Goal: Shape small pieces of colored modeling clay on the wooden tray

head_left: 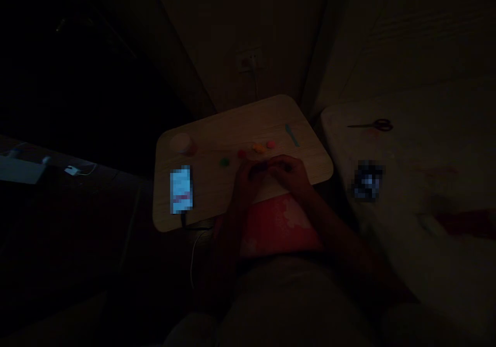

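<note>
In the dim light, my left hand [247, 176] and my right hand [290, 171] meet over the near edge of a small wooden table [217, 130]. Their fingers are bent and closed together around something small, perhaps reddish, too dark to name. Just beyond them lie soft-looking lumps: a green one [225, 161], a red one [242, 154], an orange one [259, 148] and a pink one [270, 144]. A flat blue-green tool [292, 135], like a plastic knife, rests to the right of the lumps.
A lit phone [181, 189] with a cable lies at the table's left, below a pale round tub [181, 143]. Scissors [375, 125] and a pixelated object [368, 180] rest on the pale surface at right. Behind the table is a wall socket [250, 59] with a plug.
</note>
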`<state>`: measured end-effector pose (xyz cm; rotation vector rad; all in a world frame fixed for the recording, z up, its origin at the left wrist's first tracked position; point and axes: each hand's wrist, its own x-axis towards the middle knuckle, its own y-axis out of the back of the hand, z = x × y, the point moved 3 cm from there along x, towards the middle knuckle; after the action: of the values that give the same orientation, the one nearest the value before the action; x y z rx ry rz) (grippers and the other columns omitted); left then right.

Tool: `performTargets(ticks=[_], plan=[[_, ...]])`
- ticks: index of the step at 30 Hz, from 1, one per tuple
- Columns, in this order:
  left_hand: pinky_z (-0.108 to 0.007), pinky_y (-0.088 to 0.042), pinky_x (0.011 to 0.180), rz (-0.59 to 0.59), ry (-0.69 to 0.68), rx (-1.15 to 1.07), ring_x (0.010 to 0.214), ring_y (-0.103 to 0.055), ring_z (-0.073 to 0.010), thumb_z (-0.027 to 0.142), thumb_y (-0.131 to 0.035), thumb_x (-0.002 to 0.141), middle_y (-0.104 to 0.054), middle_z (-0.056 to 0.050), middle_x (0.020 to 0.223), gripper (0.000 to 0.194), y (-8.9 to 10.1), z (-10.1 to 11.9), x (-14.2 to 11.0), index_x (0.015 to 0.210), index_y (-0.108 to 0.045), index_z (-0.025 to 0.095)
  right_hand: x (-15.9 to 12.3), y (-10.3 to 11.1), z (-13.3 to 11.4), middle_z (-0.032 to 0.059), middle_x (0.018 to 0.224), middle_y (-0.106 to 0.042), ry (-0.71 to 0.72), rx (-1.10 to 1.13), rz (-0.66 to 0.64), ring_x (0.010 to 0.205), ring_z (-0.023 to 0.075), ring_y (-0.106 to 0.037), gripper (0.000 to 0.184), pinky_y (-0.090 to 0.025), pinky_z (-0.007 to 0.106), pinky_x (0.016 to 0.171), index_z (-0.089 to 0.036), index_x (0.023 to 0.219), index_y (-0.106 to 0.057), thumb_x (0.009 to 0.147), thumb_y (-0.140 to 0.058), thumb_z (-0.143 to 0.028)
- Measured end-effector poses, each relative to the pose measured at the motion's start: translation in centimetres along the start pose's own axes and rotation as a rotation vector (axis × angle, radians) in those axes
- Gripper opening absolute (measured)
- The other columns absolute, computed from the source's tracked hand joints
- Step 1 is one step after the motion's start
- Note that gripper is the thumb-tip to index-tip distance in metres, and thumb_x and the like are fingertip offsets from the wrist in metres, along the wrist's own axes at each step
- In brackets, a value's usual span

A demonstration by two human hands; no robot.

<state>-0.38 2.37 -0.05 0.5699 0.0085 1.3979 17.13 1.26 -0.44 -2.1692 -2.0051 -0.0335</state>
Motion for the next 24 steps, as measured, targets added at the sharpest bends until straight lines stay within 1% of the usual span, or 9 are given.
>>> performTargets(ticks=[5,8,11,14,17,20,22,24], plan=[[-0.035,-0.052,0.087,-0.007,0.006,0.016,0.094,-0.063,-0.0223,0.035,-0.072,0.09,-0.067,-0.006,0.098,0.017,0.1,0.2,-0.1,0.1,-0.072,0.021,-0.1,0.0,0.0,0.0056,0.093,-0.082,0.007,-0.022,0.04,0.085,0.0221,-0.077,0.021,-0.062,0.036,0.082,-0.023,0.088,-0.08,0.074,-0.086,-0.038],[-0.036,-0.053,0.088,0.002,-0.006,0.02,0.094,-0.063,-0.0226,0.037,-0.072,0.091,-0.068,-0.007,0.099,0.017,0.1,0.3,-0.1,0.099,-0.072,0.021,-0.1,0.0,0.0,0.0053,0.092,-0.082,0.006,-0.044,0.047,0.086,0.022,-0.076,0.02,-0.062,0.036,0.082,-0.023,0.088,-0.08,0.075,-0.085,-0.037],[-0.035,-0.054,0.086,0.004,-0.004,0.024,0.092,-0.063,-0.0217,0.037,-0.072,0.091,-0.068,-0.006,0.097,0.018,0.2,0.3,0.0,0.098,-0.072,0.022,-0.2,-0.1,0.0,0.0051,0.092,-0.082,-0.003,-0.05,0.036,0.087,0.0221,-0.076,0.018,-0.061,0.036,0.083,-0.023,0.088,-0.08,0.076,-0.084,-0.037],[-0.034,-0.055,0.087,0.037,-0.006,0.0,0.092,-0.064,-0.0213,0.037,-0.072,0.091,-0.069,-0.006,0.097,0.018,0.4,0.3,0.0,0.098,-0.071,0.021,-0.1,-0.1,-0.3,0.0048,0.092,-0.082,0.012,-0.028,0.052,0.087,0.0219,-0.076,0.017,-0.061,0.036,0.085,-0.023,0.087,-0.08,0.076,-0.084,-0.035],[-0.035,-0.056,0.088,0.092,0.013,-0.045,0.094,-0.067,-0.0217,0.038,-0.071,0.092,-0.07,-0.006,0.099,0.02,0.5,0.0,0.1,0.1,-0.07,0.021,-0.1,0.1,-0.4,0.0048,0.093,-0.082,0.041,-0.039,0.132,0.087,0.0216,-0.076,0.015,-0.061,0.035,0.083,-0.023,0.086,-0.08,0.076,-0.083,-0.034],[-0.037,-0.057,0.09,0.131,0.046,-0.05,0.097,-0.068,-0.0229,0.038,-0.071,0.091,-0.072,-0.007,0.103,0.02,0.6,-0.5,0.0,0.102,-0.07,0.022,-0.1,0.2,-0.2,0.0054,0.096,-0.082,0.024,-0.056,0.165,0.086,0.0213,-0.075,0.018,-0.061,0.035,0.08,-0.024,0.095,-0.082,0.081,-0.079,-0.035],[-0.038,-0.057,0.092,0.141,0.054,-0.048,0.098,-0.068,-0.0235,0.038,-0.07,0.09,-0.072,-0.007,0.105,0.02,0.6,-0.7,0.0,0.103,-0.069,0.022,-0.1,0.2,0.0,0.006,0.097,-0.082,0.002,-0.036,0.151,0.084,0.0211,-0.076,0.024,-0.061,0.035,0.077,-0.024,0.104,-0.082,0.085,-0.076,-0.039],[-0.039,-0.057,0.094,0.144,0.051,-0.051,0.099,-0.068,-0.0238,0.039,-0.07,0.09,-0.072,-0.007,0.105,0.021,0.7,-0.7,0.0,0.102,-0.069,0.022,-0.1,0.2,0.3,0.0061,0.097,-0.082,-0.009,-0.015,0.143,0.083,0.021,-0.076,0.026,-0.061,0.035,0.075,-0.025,0.106,-0.082,0.087,-0.074,-0.041]])
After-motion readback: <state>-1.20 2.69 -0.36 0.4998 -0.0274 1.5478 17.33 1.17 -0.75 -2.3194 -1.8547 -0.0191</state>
